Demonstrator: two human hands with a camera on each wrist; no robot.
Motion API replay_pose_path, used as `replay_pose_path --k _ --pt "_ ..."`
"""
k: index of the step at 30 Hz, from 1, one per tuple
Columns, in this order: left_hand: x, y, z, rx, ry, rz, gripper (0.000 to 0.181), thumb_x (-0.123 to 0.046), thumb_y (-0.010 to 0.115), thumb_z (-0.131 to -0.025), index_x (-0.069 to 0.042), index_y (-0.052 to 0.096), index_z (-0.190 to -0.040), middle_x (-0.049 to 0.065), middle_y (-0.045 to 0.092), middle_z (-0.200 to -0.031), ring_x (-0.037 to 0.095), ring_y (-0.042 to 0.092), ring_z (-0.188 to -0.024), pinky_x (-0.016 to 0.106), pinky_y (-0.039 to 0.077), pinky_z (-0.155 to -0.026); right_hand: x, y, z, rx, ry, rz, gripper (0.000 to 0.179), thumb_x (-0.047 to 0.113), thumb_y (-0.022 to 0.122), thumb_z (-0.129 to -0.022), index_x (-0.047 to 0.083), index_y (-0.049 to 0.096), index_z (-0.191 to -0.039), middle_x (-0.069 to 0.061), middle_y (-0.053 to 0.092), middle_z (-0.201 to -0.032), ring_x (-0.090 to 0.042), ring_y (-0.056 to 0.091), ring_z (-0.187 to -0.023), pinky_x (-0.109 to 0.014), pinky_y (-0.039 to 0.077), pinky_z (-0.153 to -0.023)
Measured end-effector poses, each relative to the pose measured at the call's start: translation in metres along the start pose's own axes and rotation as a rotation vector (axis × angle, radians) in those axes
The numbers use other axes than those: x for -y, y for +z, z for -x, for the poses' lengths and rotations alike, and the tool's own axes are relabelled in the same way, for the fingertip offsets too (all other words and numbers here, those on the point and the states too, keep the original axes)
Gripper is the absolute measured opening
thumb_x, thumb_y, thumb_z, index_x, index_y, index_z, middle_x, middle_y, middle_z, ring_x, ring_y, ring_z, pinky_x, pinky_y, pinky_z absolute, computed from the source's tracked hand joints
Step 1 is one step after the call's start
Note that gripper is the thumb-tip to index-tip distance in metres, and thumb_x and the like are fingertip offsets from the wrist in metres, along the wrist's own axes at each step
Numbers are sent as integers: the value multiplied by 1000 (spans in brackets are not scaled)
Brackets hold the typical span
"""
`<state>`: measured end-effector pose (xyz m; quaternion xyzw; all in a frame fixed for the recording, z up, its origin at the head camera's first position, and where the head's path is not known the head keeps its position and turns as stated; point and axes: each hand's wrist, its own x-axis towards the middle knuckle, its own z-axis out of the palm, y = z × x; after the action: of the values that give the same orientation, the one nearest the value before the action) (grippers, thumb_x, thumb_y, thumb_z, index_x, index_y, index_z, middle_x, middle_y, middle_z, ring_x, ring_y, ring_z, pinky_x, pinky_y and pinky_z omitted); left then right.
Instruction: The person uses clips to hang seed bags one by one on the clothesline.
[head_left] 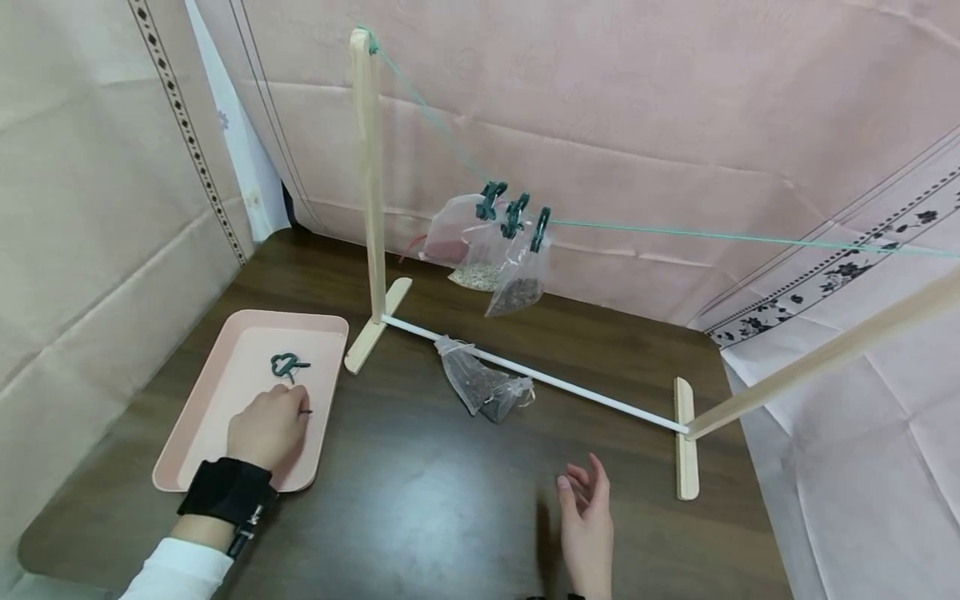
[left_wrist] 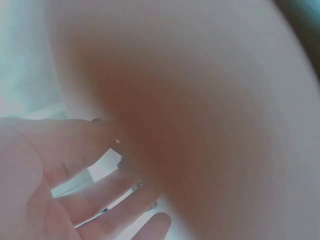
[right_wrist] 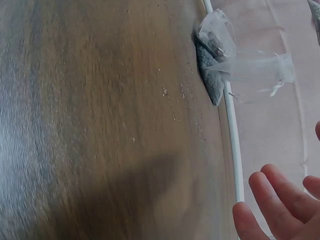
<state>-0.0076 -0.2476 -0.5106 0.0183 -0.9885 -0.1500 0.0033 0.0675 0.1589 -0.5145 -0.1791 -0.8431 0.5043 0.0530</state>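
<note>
My left hand (head_left: 266, 427) reaches into the pink tray (head_left: 171, 433), fingers curled down, pinching a dark green clip (head_left: 305, 411) whose tip pokes out beside them. In the left wrist view that hand (left_wrist: 95, 185) fills much of the picture, and the clip is mostly hidden. Just beyond it in the tray lie more dark green clips (head_left: 287, 364). My right hand (head_left: 588, 525) hovers over the front of the table, fingers loosely bent and holding nothing. The right wrist view shows its fingertips (right_wrist: 245, 217) away from the sheer pouches (right_wrist: 212, 60).
A wooden stand has a left post (head_left: 367, 167), a right post (head_left: 817, 358) and a low white bar (head_left: 570, 386). Filled sheer bags (head_left: 517, 287) hang by green clips (head_left: 514, 215) from a green cord (head_left: 675, 235). Two filled pouches (head_left: 480, 385) lie against the bar.
</note>
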Motion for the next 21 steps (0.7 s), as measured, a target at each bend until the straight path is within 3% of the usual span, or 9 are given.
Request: replay_pose_path --k 4,10,18,21 --pt "-13 -12 -1 25 19 77 8 -14 59 -82 -10 53 -78 4 49 -67 19 48 -57 34 36 -45 0 5 -1 0 6 1 67 45 52 -86 13 24 -138 -6 52 -119 -23 48 -109 -44 37 -91" --pt "-43 -21 -2 13 87 214 12 -12 59 -82 -9 49 -87 7 46 -80 19 45 -60 32 37 -50 8 12 -1 5 -11 -24 65 44 53 -86 14 27 -137 -6 53 -118 -22 49 -109 -43 38 -90" --pt "-90 -11 8 -24 229 281 14 -12 63 -80 -14 54 -90 0 49 -86 13 46 -67 28 39 -58 21 23 -3 45 -6 -27 61 44 54 -86 19 29 -136 -4 53 -117 -21 49 -109 -44 37 -92" --pt "-105 -5 13 -18 239 300 12 -15 65 -80 -17 55 -88 -4 50 -83 10 45 -64 27 38 -56 24 31 -1 52 -17 -42 62 47 54 -84 20 32 -135 -2 54 -116 -20 49 -110 -45 36 -92"
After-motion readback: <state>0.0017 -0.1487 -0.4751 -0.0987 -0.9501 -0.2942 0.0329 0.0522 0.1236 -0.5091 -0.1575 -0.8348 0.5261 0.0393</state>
